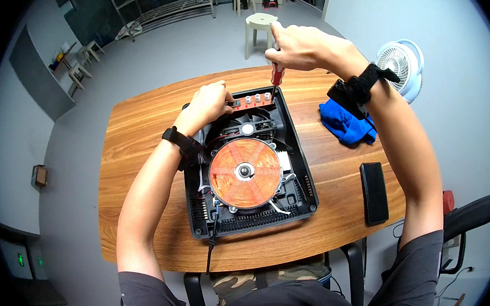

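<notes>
Near the table's [139,202] far edge, the right hand [298,46] grips a red-handled screwdriver [275,78] upright, tip down on the opened induction cooker's [305,183] control board [252,100], while the left hand [209,102] closes on the cooker's far-left rim beside it.

one opened induction cooker [255,171], one copper coil [245,173], one screwdriver [276,75], one black phone [374,193], one blue cloth [346,123], one white fan [402,64], two pale stools [259,26].
</notes>
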`<state>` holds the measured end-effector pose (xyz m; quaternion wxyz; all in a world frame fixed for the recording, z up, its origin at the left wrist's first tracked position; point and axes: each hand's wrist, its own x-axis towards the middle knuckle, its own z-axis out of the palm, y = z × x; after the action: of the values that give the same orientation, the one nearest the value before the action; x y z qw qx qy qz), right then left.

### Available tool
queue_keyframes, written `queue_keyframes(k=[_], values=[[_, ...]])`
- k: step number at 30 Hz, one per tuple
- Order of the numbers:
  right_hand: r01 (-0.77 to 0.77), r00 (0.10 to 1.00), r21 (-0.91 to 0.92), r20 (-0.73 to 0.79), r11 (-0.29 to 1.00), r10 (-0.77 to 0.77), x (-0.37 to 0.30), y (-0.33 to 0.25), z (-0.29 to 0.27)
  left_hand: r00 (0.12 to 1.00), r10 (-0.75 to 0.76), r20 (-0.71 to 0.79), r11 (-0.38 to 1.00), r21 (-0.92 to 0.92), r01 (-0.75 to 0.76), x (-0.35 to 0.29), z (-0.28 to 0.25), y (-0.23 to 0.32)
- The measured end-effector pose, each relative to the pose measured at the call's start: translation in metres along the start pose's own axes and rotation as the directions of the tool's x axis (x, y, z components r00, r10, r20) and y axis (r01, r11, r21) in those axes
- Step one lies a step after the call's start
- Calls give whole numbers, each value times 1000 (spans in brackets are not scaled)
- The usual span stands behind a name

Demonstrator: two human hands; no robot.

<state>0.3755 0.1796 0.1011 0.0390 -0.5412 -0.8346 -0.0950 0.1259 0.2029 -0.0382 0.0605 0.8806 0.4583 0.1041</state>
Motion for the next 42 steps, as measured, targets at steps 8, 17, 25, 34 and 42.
queue_keyframes(k=[8, 17, 25, 34, 42], values=[[52, 998, 10, -29, 999, -51, -2, 1, -3, 1000, 22, 4, 1000, 10, -22, -1, -3, 3], [1, 999, -68, -38, 998, -4, -5, -3, -1, 1000, 14, 4, 1000, -4, -14, -2, -5, 4], [46, 999, 20, -18, 999, -46, 2, 4, 4, 1000, 1, 21, 1000, -10, -1, 0, -8, 9], [57, 997, -1, -47, 998, -57, -11, 4, -3, 1000, 18, 8, 1000, -1, -18, 0, -4, 4], [-16, 999, -58, 44, 998, 18, -4, -1, -7, 1000, -3, 29, 1000, 18, 3, 2, -4, 4]])
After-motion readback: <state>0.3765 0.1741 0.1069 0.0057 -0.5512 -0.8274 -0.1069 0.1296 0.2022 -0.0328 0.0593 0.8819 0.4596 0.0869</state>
